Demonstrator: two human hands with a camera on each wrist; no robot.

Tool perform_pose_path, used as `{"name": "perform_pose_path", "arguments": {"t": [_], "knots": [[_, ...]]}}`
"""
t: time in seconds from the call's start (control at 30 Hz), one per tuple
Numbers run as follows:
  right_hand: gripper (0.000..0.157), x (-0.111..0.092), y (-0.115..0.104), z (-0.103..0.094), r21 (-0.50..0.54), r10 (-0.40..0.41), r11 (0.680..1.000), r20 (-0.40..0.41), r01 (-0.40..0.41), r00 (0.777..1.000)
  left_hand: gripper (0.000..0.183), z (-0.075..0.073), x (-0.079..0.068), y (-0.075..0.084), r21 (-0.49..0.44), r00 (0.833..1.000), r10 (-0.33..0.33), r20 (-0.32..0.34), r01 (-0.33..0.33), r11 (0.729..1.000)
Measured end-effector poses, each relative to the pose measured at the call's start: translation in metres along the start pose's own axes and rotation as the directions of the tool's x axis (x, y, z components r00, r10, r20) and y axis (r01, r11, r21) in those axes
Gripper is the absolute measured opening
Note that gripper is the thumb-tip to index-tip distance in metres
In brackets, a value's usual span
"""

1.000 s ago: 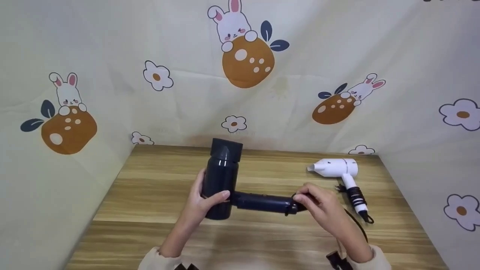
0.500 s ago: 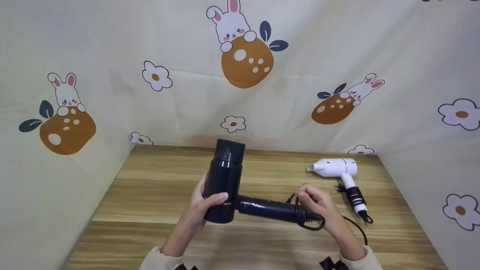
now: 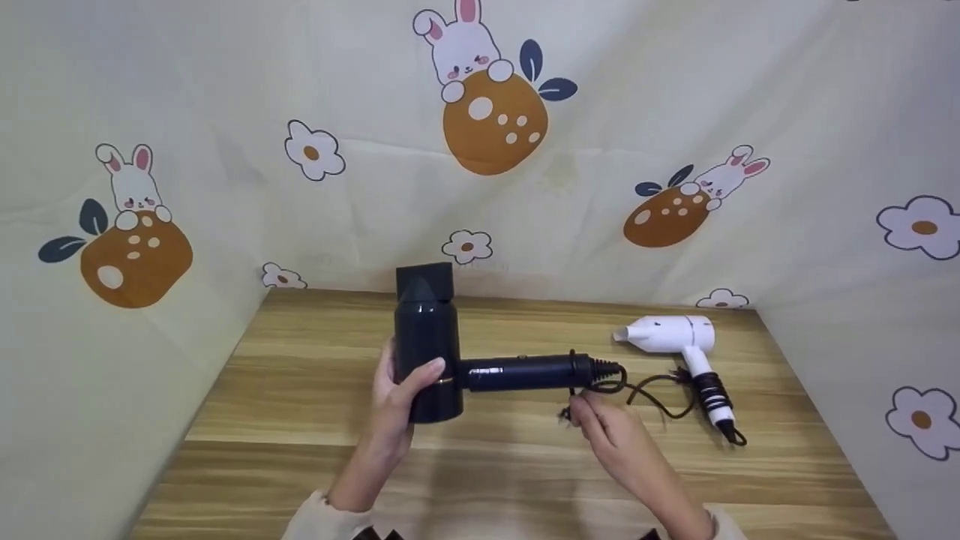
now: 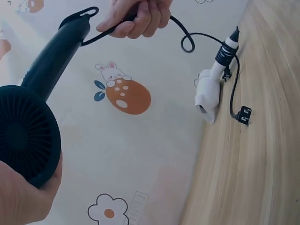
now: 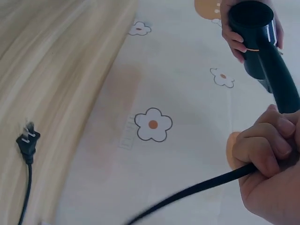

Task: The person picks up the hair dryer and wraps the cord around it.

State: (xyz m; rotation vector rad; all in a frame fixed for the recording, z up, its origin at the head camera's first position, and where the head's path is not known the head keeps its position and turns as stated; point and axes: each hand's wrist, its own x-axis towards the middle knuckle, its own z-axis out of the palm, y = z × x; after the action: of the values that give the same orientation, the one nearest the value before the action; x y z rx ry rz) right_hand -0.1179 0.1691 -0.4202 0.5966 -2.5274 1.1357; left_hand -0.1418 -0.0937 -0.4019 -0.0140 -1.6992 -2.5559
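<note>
Left hand (image 3: 396, 401): thumb and fingers wrapped round the rear of the barrel of the black hair dryer (image 3: 427, 337), full grip. The dryer is held up above the wooden table (image 3: 300, 390), near its middle. Nozzle points to 12 o'clock, toward the printed backdrop (image 3: 225, 112). Handle lies level, pointing to 3 o'clock.

Right hand (image 3: 609, 429): at 5 o'clock from the handle's end, just below it. The right wrist view shows the fingers curled tight round the black cord (image 3: 651, 391), a closed pinch on the cord, not on the handle. From the handle's end the cord makes a small loop, passes through the hand and trails off toward 3 o'clock.

Judgement: the step in hand is managing the cord at the handle end, with the left hand serving as the steady holder. A further move on the cord calls for the left hand keeping the handle level and the right hand keeping tension, so the loop does not slip off the handle's end.

White hair dryer (image 3: 671, 335): lies on the table at 3 o'clock from the black one, well apart, nozzle to 9 o'clock, its own cord wound round the handle. A plug (image 4: 243, 114) lies on the table just beside it.

Containers: none in view.
</note>
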Motion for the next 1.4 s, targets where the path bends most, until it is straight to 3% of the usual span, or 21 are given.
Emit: {"name": "perform_pose_path", "arguments": {"t": [0.23,0.43,0.57,0.7,0.93,1.13,1.2,1.4], "knots": [[0.012,-0.002,-0.009,-0.003,-0.248,-0.103,0.963,0.024,0.106,0.994,0.057,0.000,0.002,-0.005,0.123,0.998,0.038,-0.056,-0.031,0.992],[0.015,-0.003,-0.016,-0.011,-0.322,-0.178,0.929,0.042,0.182,0.983,0.065,-0.002,0.006,-0.010,0.271,0.990,0.132,-0.050,-0.113,0.956],[0.015,-0.001,-0.019,-0.022,-0.290,-0.317,0.910,-0.025,0.297,0.948,0.072,-0.007,0.008,-0.012,0.340,0.989,0.143,-0.027,-0.126,0.932],[0.016,0.003,-0.019,-0.036,-0.271,-0.410,0.887,-0.092,0.374,0.907,0.070,-0.010,0.007,-0.013,0.312,0.995,0.095,0.006,-0.092,0.946],[0.003,0.008,-0.018,-0.047,-0.221,-0.402,0.904,-0.139,0.367,0.905,0.073,-0.008,0.004,-0.011,0.337,0.995,0.047,0.092,-0.075,0.939],[0.007,0.017,-0.012,-0.045,-0.195,-0.433,0.896,-0.189,0.398,0.881,0.074,-0.007,0.001,-0.011,0.390,0.980,-0.004,0.198,-0.075,0.918],[0.010,0.018,-0.010,-0.045,-0.168,-0.416,0.906,-0.192,0.387,0.889,0.075,-0.007,0.000,-0.011,0.397,0.974,-0.019,0.226,-0.075,0.915],[0.015,0.017,-0.004,-0.041,-0.025,-0.283,0.959,-0.182,0.283,0.942,0.077,-0.008,-0.003,-0.010,0.385,0.946,-0.073,0.315,-0.057,0.921]]}}
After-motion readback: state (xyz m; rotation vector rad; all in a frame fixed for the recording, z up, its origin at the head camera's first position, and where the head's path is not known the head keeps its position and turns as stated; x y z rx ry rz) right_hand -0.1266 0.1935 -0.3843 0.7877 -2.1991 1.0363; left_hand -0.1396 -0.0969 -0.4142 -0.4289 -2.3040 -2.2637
